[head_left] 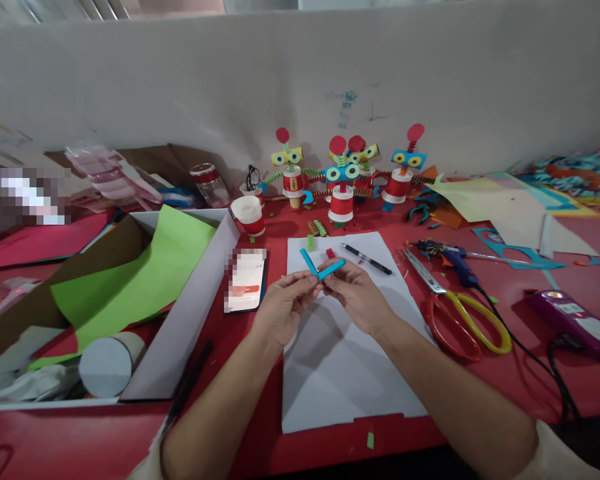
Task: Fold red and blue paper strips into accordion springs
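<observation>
Two narrow blue paper strips meet in a V between my fingertips, above a white sheet. My left hand pinches the strips near the point where they meet. Fingers of my right hand close on the strip that angles to the right. Just beyond the strips lie a folded green paper spring and a small red paper piece. A black pen rests on the sheet's far right part.
Paper-cup robot figures stand along the wall. Scissors, a glue gun and a purple device lie right. Left are a phone, stacked paper cups and a box holding green paper.
</observation>
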Available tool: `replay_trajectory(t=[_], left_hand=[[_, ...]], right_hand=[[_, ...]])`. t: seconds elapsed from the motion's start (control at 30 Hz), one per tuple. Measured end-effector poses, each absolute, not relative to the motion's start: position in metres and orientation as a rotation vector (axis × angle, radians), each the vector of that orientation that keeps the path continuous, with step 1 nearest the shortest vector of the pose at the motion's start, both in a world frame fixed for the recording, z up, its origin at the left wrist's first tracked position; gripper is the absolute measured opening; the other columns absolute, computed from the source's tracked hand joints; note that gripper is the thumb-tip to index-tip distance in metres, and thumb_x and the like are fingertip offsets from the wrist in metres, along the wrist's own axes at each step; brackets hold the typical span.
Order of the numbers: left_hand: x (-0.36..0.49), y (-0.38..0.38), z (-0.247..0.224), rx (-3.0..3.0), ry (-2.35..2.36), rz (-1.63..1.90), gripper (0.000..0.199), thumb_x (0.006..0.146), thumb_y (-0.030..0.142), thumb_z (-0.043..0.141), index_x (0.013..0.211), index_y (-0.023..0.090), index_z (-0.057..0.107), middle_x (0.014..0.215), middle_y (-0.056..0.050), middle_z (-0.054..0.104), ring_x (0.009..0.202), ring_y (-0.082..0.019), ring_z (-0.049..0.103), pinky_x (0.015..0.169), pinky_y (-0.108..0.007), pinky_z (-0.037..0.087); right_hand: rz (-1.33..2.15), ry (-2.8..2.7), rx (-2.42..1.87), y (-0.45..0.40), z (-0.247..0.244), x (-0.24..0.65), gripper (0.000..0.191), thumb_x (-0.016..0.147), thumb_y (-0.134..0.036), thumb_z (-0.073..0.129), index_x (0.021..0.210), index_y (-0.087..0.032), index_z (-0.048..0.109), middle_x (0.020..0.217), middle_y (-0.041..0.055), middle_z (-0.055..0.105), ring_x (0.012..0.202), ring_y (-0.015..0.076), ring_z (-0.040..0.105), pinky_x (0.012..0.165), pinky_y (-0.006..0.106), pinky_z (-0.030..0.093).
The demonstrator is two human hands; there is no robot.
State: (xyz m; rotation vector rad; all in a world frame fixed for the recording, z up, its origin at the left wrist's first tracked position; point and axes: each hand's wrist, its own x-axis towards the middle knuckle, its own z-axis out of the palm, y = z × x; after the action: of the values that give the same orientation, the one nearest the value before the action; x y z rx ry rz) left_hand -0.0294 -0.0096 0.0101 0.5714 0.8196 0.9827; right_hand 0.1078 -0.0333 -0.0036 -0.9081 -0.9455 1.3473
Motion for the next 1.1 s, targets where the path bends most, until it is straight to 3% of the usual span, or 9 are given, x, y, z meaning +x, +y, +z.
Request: replay_trajectory(t=[0.27, 0.8, 1.1], left_hand=[[-0.032, -0.007, 0.008, 0.549, 0.827, 0.926, 0.009, 0.062, 0.007, 0.074, 0.068, 0.011, 0.070, 0.059, -0.001, 0.065, 0.054, -0.007, 0.061, 0.057, -0.014, 0.052], [-0.034, -0.010, 0.009, 0.744, 0.923, 1.010, 0.013, 0.053, 0.013, 0.078, 0.065, 0.013, 0.073, 0.065, -0.005, 0.071, 0.063, -0.013, 0.066, 0.072, -0.027, 0.053], [-0.035, -0.011, 0.012, 0.749, 0.881, 1.021, 0.018, 0.051, 0.006, 0.067, 0.067, 0.012, 0.074, 0.064, -0.007, 0.072, 0.066, -0.016, 0.067, 0.079, -0.031, 0.051]], right_hand=[[1.277, -1.052, -0.950, -0.030, -0.003, 0.107, 0.018, 0.068, -0.035, 0.073, 0.074, -0.021, 0.063, 0.068, -0.0039, 0.057, 0.063, 0.0105, 0.051, 0.063, 0.025, 0.043], [1.174, -1.211, -1.079, -0.029, 0.002, 0.119, 0.011, 0.071, -0.025, 0.071, 0.080, -0.020, 0.073, 0.077, -0.0007, 0.070, 0.073, 0.0123, 0.061, 0.073, 0.028, 0.049], [1.091, -1.234, -1.142, -0.032, 0.006, 0.117, 0.010, 0.073, -0.026, 0.069, 0.080, -0.019, 0.071, 0.074, 0.0000, 0.069, 0.071, 0.0133, 0.061, 0.072, 0.029, 0.048]])
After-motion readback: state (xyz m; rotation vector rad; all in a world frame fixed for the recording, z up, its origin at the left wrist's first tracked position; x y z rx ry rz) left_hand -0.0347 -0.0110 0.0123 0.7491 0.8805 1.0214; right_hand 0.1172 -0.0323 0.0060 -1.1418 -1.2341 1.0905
